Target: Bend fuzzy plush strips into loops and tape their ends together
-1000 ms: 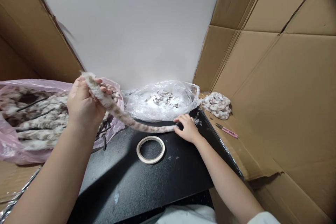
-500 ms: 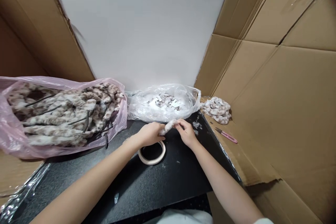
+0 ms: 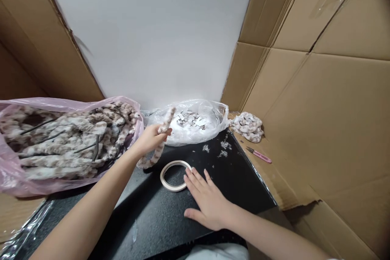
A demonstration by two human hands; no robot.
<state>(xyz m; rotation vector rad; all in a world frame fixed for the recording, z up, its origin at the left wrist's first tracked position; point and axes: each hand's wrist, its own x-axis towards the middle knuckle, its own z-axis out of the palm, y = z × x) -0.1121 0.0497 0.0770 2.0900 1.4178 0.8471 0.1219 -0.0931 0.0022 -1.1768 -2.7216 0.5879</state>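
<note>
My left hand [image 3: 152, 138] is closed round a white-and-brown fluffy strip [image 3: 156, 155], whose short end sticks up above the fist while the rest curls down to the table. Over the black tabletop, my right hand [image 3: 209, 203] lies flat with its fingers spread and holds nothing. Its fingertips reach the right rim of a roll of cream tape [image 3: 164, 184]. Beyond the left hand lies a clear plastic bag [image 3: 215, 128] containing small white and silvery pieces.
A pink plastic bag [image 3: 12, 185] full of similar fluffy strips [image 3: 70, 142] and dark cords fills the left. At right, a bundle of fluffy strip [image 3: 248, 126] and pink-handled snips [image 3: 258, 154] rest on cardboard. Fluff tufts [image 3: 224, 145] dot the table. Cardboard walls [image 3: 335, 109] flank both sides.
My right hand has let go of the fluffy strip and come down and nearer, opening flat beside the tape. My left hand has moved left and up with the strip.
</note>
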